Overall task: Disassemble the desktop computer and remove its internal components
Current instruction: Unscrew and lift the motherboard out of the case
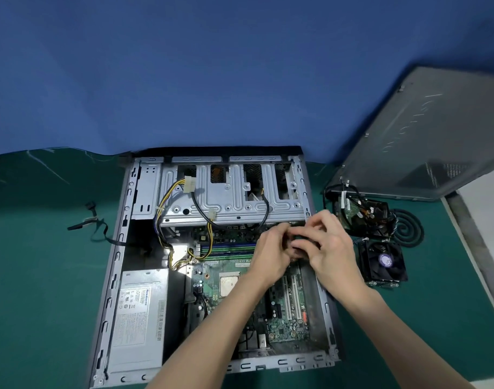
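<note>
Indistinct dark part (303, 237) above motherboard (282, 327)

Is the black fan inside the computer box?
No, the black fan lies on the green mat outside the computer case, to its right.

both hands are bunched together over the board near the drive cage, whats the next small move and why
Probably lift the small dark part up off the motherboard and set it on the mat by the fan. The left grip and right grip both pinch it, fingers curled, so it seems ready to come free. What the part is cannot be told.
</note>
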The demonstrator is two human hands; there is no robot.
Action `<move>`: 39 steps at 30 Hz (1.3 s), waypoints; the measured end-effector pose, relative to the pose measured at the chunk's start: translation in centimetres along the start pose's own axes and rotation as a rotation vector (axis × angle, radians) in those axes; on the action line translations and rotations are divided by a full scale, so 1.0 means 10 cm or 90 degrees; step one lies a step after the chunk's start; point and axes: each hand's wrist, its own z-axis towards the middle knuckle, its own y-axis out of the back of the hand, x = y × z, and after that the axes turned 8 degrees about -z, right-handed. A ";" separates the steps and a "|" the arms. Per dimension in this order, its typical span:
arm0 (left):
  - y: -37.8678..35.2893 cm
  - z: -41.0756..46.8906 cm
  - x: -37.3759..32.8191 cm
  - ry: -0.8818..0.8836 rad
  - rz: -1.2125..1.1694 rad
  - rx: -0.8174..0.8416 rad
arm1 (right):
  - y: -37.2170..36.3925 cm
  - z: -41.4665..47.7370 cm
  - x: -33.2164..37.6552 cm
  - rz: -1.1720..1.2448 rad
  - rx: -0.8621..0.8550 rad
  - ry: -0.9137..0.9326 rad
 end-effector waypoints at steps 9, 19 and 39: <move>-0.02 -0.01 0.01 0.024 0.071 -0.047 | 0.02 -0.04 0.01 -0.030 0.030 0.037; -0.06 -0.16 0.33 0.129 0.262 -0.019 | 0.01 -0.14 0.02 -0.085 -0.072 0.095; -0.39 0.06 0.44 0.034 0.480 -0.001 | -0.10 -0.06 0.03 0.001 -0.279 0.042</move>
